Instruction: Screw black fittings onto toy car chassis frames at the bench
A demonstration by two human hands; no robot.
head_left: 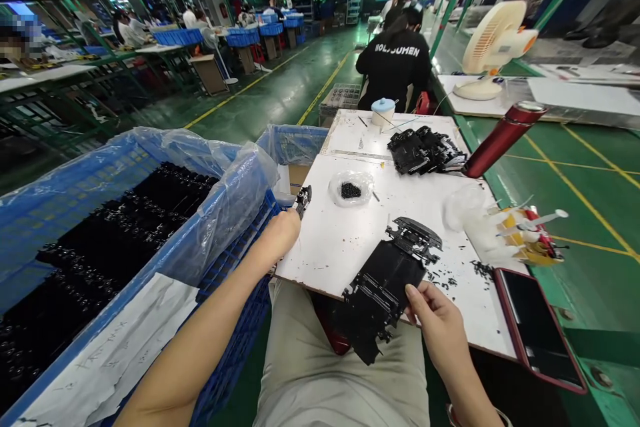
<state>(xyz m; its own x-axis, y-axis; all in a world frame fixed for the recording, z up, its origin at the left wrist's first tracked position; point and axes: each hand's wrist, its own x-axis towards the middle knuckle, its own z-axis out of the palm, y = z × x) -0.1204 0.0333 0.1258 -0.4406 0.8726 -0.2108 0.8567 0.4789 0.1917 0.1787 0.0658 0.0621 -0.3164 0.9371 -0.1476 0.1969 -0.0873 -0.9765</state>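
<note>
As a flat black plastic panel (387, 273) is overhanging the white worktop (320, 247), the right hand (437, 313) is pinching it.
The left hand (283, 233) is clutching a small dark object (303, 199).

Gap on tbl (320, 247) btwn bag (369, 187) & blk panel (387, 273); flask (503, 140), phone (539, 330) obstruct R edge.

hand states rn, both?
Left hand: closed on a small dark object, can't tell what.
Right hand: closed, pinching the edge of a black plastic part.
</note>
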